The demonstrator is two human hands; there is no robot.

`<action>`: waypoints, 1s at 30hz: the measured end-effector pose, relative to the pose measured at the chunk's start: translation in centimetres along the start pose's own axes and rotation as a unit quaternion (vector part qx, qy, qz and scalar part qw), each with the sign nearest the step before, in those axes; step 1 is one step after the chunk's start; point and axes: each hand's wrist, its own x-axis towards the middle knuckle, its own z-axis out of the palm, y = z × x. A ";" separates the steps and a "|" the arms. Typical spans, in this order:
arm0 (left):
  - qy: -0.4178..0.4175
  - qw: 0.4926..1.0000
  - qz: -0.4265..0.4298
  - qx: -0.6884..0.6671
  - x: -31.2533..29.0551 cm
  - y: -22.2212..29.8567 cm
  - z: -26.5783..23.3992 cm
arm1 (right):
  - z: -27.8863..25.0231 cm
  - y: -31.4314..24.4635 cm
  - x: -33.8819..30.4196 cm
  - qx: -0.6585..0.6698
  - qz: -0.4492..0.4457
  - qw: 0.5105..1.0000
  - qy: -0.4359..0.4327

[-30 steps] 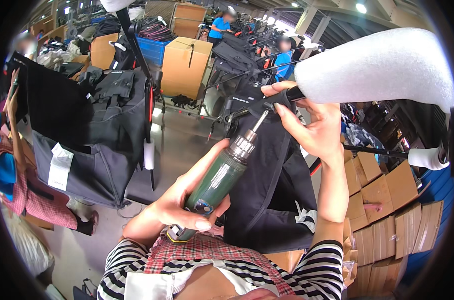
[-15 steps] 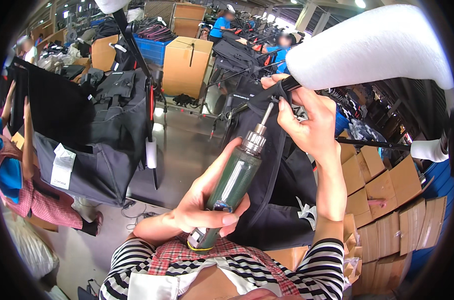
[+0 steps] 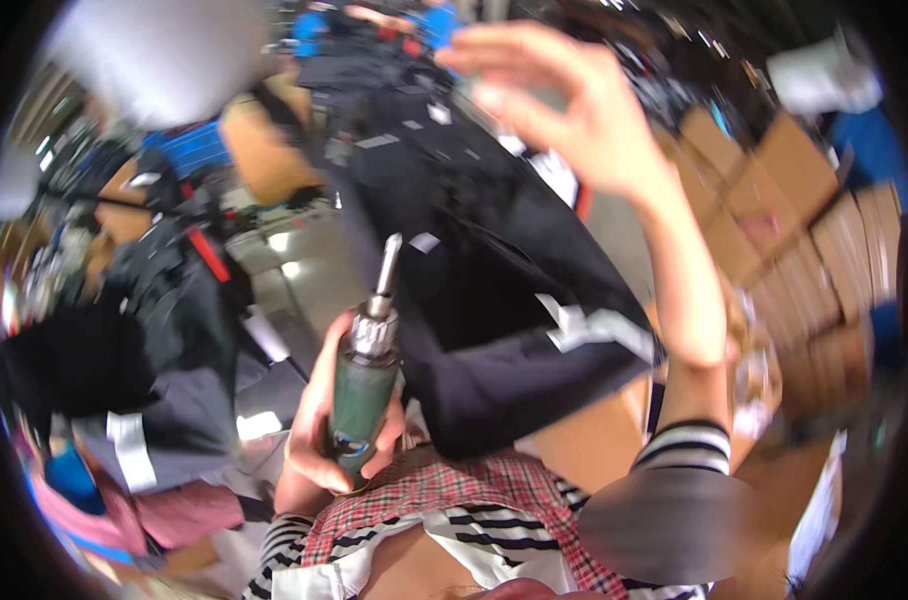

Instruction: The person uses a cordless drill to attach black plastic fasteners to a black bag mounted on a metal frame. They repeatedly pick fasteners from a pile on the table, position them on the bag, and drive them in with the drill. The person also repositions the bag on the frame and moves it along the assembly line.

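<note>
Green screwdriver (image 3: 362,388): was gripped in the tightly wrapped left hand (image 3: 309,440), near and left of the right hand (image 3: 594,120).
Right hand: was held half-curled; any grasp could not be told.

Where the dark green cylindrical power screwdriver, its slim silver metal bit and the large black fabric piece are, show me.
Power screwdriver (image 3: 362,397), head view: middle of the green body.
Metal bit (image 3: 388,268), head view: middle of the shaft.
Fabric piece (image 3: 479,295), head view: middle of its dark panel.
</note>
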 end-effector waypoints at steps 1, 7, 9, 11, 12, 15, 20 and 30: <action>-0.006 1.000 -0.020 -0.007 -0.3 -0.9 -0.5 | -1.9 1.6 -2.3 0.029 0.075 0.997 0.019; -0.074 0.977 -0.198 -0.001 2.0 -3.5 -2.1 | -11.1 8.4 -30.4 -0.205 0.483 0.851 0.009; -0.043 0.975 -0.216 0.012 1.5 -4.0 -2.7 | -10.8 9.5 -43.0 -0.271 0.557 0.785 -0.016; 0.007 0.977 -0.214 0.023 1.6 -4.7 -2.4 | -8.6 8.4 -50.4 -0.254 0.644 0.721 -0.040; 0.032 0.977 -0.211 0.028 1.5 -4.9 -2.2 | -8.0 7.5 -52.1 -0.240 0.659 0.712 -0.036; 0.060 0.974 -0.213 0.045 1.3 -5.0 -2.6 | -6.4 7.7 -55.3 -0.280 0.698 0.656 -0.059; 0.060 0.980 -0.184 0.043 1.8 -5.8 -2.6 | -4.2 9.4 -57.6 -0.334 0.691 0.638 -0.066; 0.043 0.983 -0.176 0.033 1.0 -5.9 -1.9 | -4.6 9.4 -56.5 -0.356 0.684 0.631 -0.081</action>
